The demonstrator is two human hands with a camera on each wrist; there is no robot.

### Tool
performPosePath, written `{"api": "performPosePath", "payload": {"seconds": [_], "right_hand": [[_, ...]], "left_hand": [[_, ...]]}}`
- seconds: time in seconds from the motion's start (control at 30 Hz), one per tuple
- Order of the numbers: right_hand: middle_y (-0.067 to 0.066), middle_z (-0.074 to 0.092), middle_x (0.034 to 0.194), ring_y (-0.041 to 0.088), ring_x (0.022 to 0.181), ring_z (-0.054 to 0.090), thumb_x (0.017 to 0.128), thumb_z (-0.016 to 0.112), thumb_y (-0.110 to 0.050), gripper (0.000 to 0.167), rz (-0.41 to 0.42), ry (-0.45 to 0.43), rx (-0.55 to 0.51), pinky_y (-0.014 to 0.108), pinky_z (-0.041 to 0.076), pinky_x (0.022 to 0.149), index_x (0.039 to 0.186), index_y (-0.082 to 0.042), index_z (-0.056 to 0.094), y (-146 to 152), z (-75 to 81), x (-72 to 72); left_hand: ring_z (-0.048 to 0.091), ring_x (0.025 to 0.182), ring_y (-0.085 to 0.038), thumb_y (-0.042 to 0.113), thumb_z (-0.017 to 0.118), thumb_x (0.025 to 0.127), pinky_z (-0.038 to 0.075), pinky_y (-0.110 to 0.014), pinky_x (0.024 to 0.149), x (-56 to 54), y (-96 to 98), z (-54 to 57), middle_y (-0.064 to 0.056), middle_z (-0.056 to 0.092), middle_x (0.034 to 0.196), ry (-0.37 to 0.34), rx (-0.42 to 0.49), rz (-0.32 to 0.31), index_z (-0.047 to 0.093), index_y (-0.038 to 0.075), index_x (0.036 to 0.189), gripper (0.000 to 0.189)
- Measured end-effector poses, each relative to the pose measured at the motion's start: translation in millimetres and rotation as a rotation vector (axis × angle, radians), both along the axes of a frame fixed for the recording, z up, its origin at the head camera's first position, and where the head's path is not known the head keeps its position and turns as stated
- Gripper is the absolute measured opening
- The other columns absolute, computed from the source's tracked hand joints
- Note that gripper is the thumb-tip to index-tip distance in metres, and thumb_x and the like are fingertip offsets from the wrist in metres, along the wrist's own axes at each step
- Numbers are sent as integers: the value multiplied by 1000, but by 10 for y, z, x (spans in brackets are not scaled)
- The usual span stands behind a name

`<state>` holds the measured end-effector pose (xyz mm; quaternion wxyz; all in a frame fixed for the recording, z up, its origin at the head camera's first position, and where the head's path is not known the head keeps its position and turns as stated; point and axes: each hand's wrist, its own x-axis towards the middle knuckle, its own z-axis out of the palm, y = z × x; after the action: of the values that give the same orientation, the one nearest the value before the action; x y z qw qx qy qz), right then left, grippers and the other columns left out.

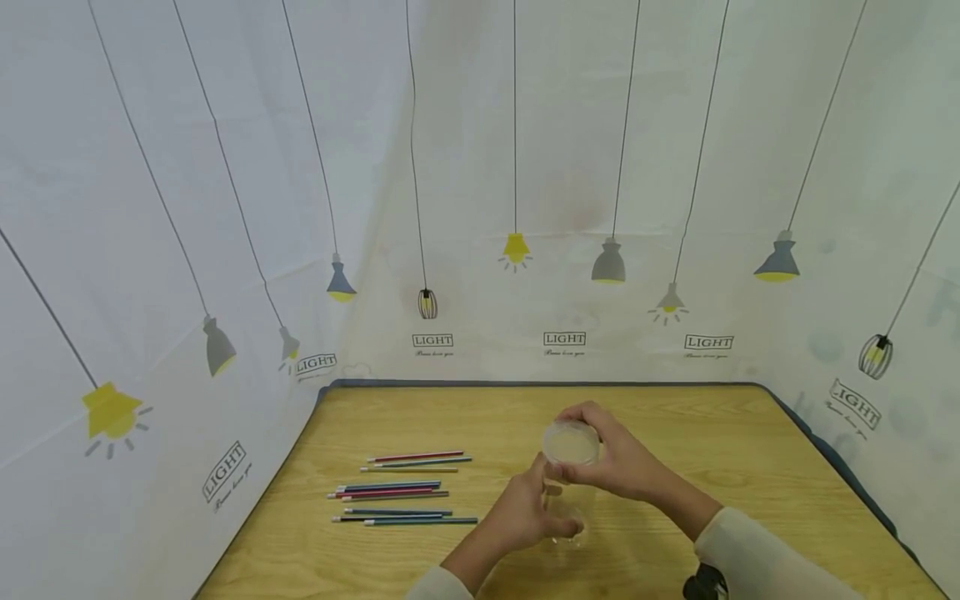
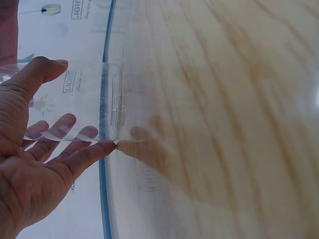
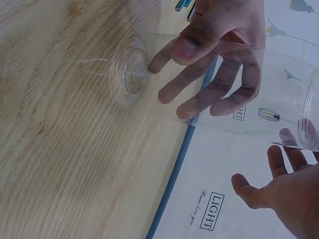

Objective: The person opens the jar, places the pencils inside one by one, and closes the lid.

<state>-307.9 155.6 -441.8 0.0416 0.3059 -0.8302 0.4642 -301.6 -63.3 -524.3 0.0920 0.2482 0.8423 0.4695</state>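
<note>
A tall clear plastic jar (image 3: 164, 112) stands upright at the table's front right, with its base near the wood. My left hand (image 1: 521, 510) holds it round the body. The left wrist view shows the thumb on one side of the jar (image 2: 92, 102) and the fingers spread on the other. Over the mouth lies a round, translucent lid (image 1: 572, 443). My right hand (image 1: 617, 457) grips the lid's edge from the right, its thumb in front and its fingers behind. In the right wrist view, the right hand (image 3: 289, 191) has its fingers at the jar's rim.
Several pencils lie in three loose groups left of the jar: a back group (image 1: 416, 461), a middle group (image 1: 390, 492) and a front group (image 1: 405, 517). The wooden table (image 1: 675, 417) has a dark blue edge. White sheets (image 1: 480, 167) printed with lamps surround it.
</note>
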Motion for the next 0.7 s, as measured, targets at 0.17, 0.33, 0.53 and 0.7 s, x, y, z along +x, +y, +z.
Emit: {"api": "performPosePath", "payload": {"seconds": [0.17, 0.33, 0.53, 0.7], "right_hand": [[12, 64, 137, 22, 108, 62, 93, 90, -28, 60, 2, -7, 8, 42, 53, 87, 143, -10, 61, -3, 22, 2], [10, 65, 134, 21, 107, 62, 93, 90, -30, 59, -13, 25, 23, 43, 51, 89, 142, -10, 62, -20, 31, -14], [10, 65, 133, 20, 107, 62, 94, 90, -29, 57, -10, 42, 25, 44, 52, 91, 141, -11, 62, -34, 49, -42], [13, 64, 137, 22, 106, 62, 94, 89, -30, 59, -17, 35, 23, 37, 55, 83, 143, -9, 62, -8, 85, -39]], "left_hand": [[72, 135, -31, 31, 96, 88, 63, -50, 107, -5, -1, -4, -4, 66, 152, 0, -9, 8, 36, 30, 165, 98], [73, 134, -32, 31, 97, 88, 64, -47, 105, -7, 1, -2, -3, 68, 151, 9, -6, 6, 32, 29, 168, 103], [73, 133, -33, 28, 97, 87, 64, -47, 104, -1, 2, 7, -6, 70, 147, 6, 3, 9, 43, 24, 158, 90], [72, 134, -34, 28, 97, 87, 64, -48, 104, 9, 2, 21, -7, 70, 146, 10, -15, 23, 48, 23, 148, 79]]}}
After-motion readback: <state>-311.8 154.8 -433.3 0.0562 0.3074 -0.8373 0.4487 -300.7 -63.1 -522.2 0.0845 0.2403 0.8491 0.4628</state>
